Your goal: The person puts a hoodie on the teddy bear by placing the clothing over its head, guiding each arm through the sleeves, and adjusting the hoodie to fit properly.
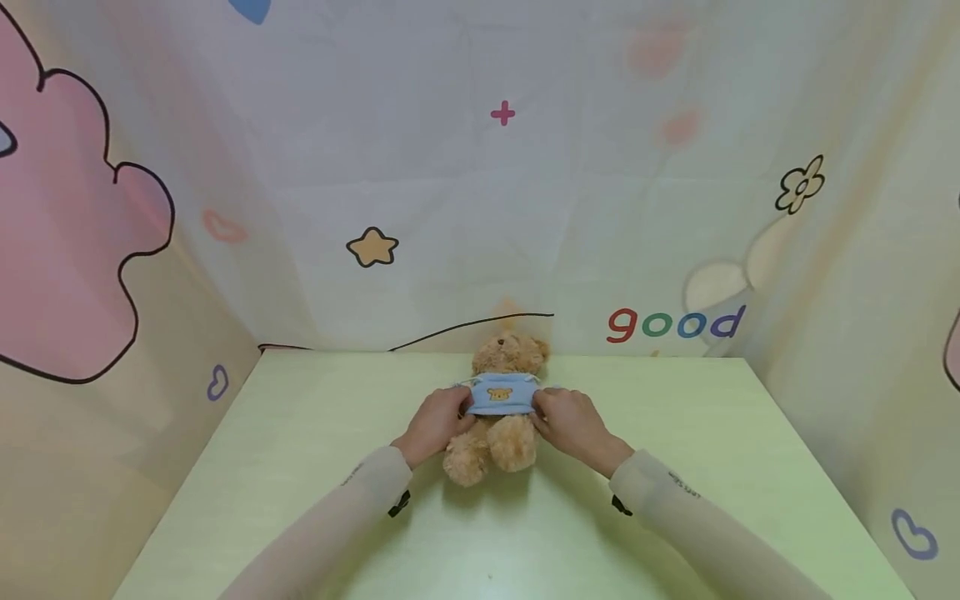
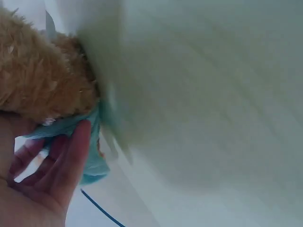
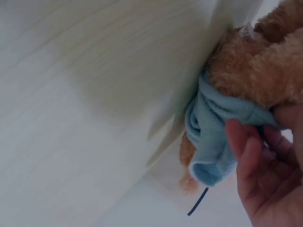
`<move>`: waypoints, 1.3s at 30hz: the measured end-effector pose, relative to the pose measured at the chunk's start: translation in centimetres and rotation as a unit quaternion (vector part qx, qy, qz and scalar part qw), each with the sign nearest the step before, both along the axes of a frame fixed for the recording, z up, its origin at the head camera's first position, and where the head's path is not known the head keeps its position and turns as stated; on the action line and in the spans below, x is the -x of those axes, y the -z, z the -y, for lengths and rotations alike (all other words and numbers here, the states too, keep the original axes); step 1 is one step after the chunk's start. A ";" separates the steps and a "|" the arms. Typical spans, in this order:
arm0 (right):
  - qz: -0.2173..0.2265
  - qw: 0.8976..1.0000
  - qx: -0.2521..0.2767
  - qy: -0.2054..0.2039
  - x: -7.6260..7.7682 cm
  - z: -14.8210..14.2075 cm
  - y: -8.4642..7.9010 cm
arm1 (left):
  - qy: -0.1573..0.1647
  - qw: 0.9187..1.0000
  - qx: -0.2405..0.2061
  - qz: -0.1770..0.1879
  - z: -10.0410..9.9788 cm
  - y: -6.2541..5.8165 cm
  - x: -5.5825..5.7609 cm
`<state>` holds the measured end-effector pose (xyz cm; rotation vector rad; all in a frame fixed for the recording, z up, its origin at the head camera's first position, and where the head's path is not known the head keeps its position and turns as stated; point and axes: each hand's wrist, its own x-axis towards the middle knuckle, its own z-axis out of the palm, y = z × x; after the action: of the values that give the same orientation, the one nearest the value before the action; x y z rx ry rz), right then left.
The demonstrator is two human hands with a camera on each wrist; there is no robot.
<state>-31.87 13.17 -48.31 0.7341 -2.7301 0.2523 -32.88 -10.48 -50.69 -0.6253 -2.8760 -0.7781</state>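
A tan teddy bear (image 1: 512,442) in a light blue top (image 1: 501,404) is at the back of the table, its head by the back wall and its legs toward me. On the top's front is a small bear-face patch. My left hand (image 1: 442,419) pinches the top's lower edge on one side. At the opposite side, my right hand (image 1: 572,423) pinches the same hem. In the left wrist view, brown fur (image 2: 42,71) lies above the hand and blue cloth is between thumb and fingers. The right wrist view shows a hanging blue sleeve (image 3: 208,168) and a white tag (image 3: 246,31).
The pale green table (image 1: 315,425) is bordered by printed fabric walls on the left, back and right. On the back wall (image 1: 450,167) are a star, a flower and the word "good". Both forearms reach in from the front edge, with dark straps under the sleeves.
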 end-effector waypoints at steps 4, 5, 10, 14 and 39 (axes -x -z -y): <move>-0.034 0.999 -0.040 0.014 0.0 0.5 -0.1 | -0.032 0.996 0.070 -0.049 -1.0 -0.1 0.2; -0.043 0.997 -0.054 0.020 -0.1 0.7 -0.1 | -0.046 0.993 0.091 -0.061 -1.4 -0.1 0.2; -0.050 0.994 -0.090 0.043 -0.9 1.1 0.7 | -0.075 0.983 0.141 -0.089 -2.4 0.2 -0.3; -0.036 0.998 -0.054 0.020 -1.3 0.2 1.2 | -0.025 0.993 0.097 -0.067 -1.4 0.3 -0.9; -0.026 0.998 -0.052 -0.027 1.9 -0.7 0.4 | 0.041 0.993 0.076 -0.079 -1.5 -0.2 0.5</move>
<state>-33.72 13.82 -48.69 0.8299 -2.6930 0.1024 -33.35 -8.99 -50.46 -0.7882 -2.7974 -0.4959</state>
